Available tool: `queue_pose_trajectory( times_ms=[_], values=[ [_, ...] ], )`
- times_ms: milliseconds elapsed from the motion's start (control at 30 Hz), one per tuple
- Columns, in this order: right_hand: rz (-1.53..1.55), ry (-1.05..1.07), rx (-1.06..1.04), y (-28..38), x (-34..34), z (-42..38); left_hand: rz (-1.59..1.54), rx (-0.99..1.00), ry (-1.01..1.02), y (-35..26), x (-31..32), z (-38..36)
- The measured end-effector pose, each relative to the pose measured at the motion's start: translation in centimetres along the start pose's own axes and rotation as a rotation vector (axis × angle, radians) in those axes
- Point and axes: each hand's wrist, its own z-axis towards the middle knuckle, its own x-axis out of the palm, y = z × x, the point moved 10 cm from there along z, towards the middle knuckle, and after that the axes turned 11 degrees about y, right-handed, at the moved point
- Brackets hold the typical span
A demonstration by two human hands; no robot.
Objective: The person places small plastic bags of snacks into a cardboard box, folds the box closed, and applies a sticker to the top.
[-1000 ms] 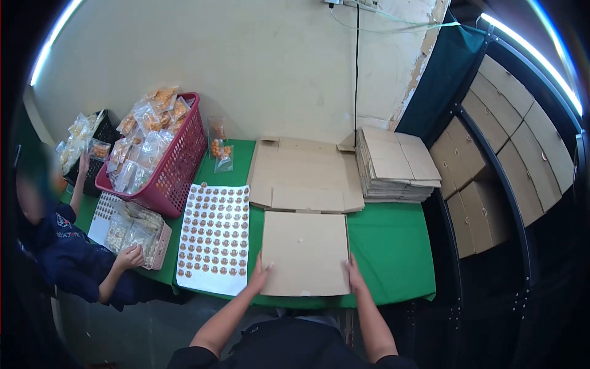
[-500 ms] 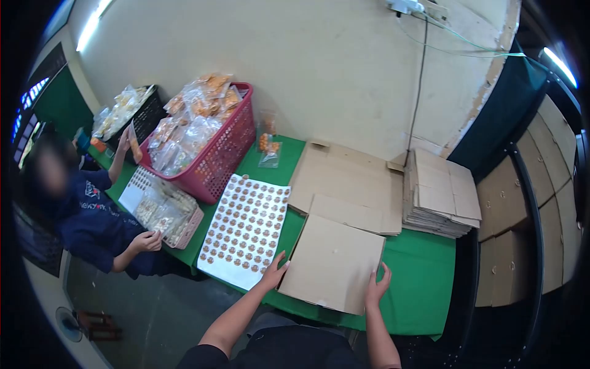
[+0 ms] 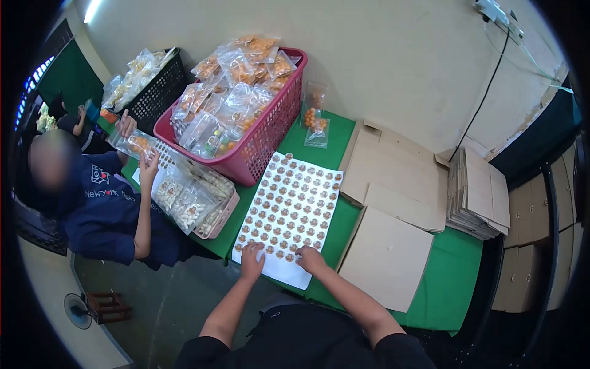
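A white sheet of round brown-and-orange stickers [image 3: 286, 206] lies on the green cloth in front of me. My left hand [image 3: 252, 261] rests on the lower left of the sheet, fingers apart and touching its surface. Near the lower right edge, my right hand [image 3: 311, 259] has its fingers curled together over the bottom stickers. Whatever may be between those fingertips is too small to make out. Just right of that hand lies a flat cardboard box [image 3: 386, 258], with another opened cardboard piece [image 3: 399, 175] behind it.
A pink basket [image 3: 261, 147] heaped with snack packets stands behind the sheet. Small packets [image 3: 316, 132] lie beside it. Folded cartons [image 3: 479, 194] are stacked at right. On the left, a co-worker [image 3: 117, 203] handles a packet [image 3: 138, 146] beside a small pink tray [image 3: 224, 215].
Both my hands have left the cardboard box and moved left onto the sticker sheet. The view has shifted left. The co-worker's two hands have come together on a packet.
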Motion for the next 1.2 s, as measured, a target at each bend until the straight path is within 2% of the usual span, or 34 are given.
queue_pose_trajectory(
  times_ms=[33,67,100,167,300,800,967,1200],
  values=[
    [-0.030,-0.071,0.063,-0.7,0.2,0.8,-0.014,0.015,0.171,0.7,1.4,0.1],
    [-0.062,-0.142,0.126,-1.4,0.2,1.3,-0.019,0.015,0.178,1.2,1.5,0.4],
    [-0.106,-0.249,0.029,-0.2,-0.5,1.1,0.072,0.082,0.254,-0.4,1.6,0.8],
    [-0.102,-0.258,0.017,0.3,0.3,1.2,0.183,0.156,0.399,-0.2,3.7,0.9],
    [-0.158,-0.302,-0.011,2.3,-0.1,0.7,0.214,0.163,0.478,0.2,4.8,1.5],
    [-0.175,-0.411,-0.045,3.2,0.1,-0.2,0.203,0.213,0.425,1.2,5.1,0.8],
    [-0.072,-0.505,0.018,1.5,0.7,-0.2,0.215,0.211,0.416,1.4,5.4,0.8],
    [-0.026,-0.515,0.155,-0.1,1.2,0.3,0.231,0.222,0.405,1.2,5.1,0.7]
  ],
)
